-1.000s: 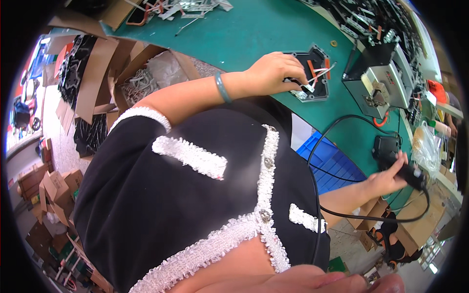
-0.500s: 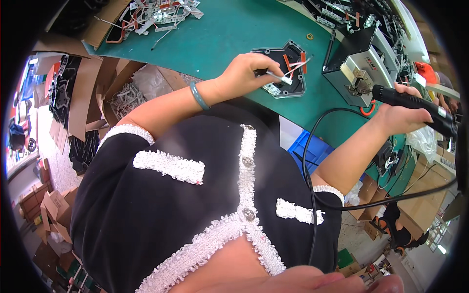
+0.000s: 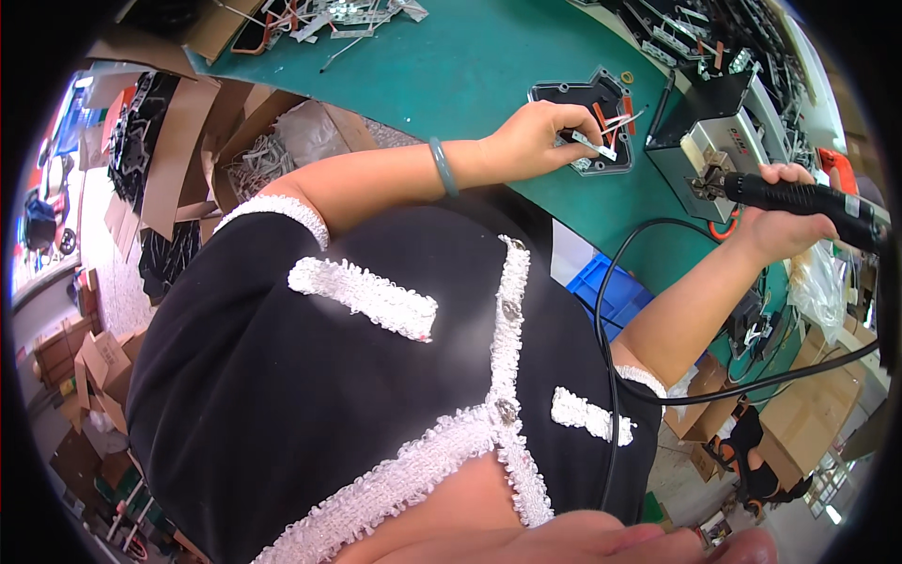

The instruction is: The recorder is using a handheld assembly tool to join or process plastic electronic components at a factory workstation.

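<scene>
My left hand [image 3: 550, 139] pinches a small white strip [image 3: 594, 144] with thin wires, low over a black plastic housing [image 3: 584, 92]. Orange-brown strips lie inside the housing, which sits flat on the green tabletop; my fingers cover part of it. Wrapped in my right hand [image 3: 785, 226] is a black electric screwdriver [image 3: 775, 195], held almost level. Its tip points left, at the metal front of a box-shaped screw feeder [image 3: 691, 155]. Whether the tip touches a screw is too small to tell.
A black cable [image 3: 601, 320] loops from the screwdriver across my front. Loose strips and wires [image 3: 329, 17] lie at the far left of the green table [image 3: 451, 66]. More parts [image 3: 658, 38] pile up behind the feeder. A blue crate [image 3: 606, 291] stands below the table edge.
The whole view has shifted, so the table things appear farther right. My left hand still holds the strip at the housing, and the screwdriver tip stays by the feeder's front.
</scene>
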`<action>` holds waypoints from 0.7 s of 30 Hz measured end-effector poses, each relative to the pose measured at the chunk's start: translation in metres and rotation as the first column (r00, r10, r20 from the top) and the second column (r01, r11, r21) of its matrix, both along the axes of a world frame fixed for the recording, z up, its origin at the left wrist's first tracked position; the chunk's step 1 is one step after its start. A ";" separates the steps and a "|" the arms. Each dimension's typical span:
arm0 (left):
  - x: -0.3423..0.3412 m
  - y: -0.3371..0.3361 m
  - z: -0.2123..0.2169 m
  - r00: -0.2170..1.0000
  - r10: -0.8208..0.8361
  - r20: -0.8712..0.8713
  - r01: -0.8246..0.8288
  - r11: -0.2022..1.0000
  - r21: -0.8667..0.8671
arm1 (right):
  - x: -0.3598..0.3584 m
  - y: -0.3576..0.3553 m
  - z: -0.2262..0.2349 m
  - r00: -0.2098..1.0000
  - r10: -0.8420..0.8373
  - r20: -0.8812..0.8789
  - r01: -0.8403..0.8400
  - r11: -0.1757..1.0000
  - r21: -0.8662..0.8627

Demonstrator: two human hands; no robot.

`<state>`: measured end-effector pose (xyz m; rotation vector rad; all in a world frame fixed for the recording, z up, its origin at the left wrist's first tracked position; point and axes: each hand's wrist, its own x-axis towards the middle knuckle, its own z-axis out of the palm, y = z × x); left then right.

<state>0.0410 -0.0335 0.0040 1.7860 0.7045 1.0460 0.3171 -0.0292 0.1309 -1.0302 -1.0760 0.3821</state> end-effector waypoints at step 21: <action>-0.008 0.014 0.001 0.992 -0.111 -0.057 0.115 0.990 0.083 | -0.023 -0.005 0.008 0.990 -0.087 0.110 0.084 0.996 0.031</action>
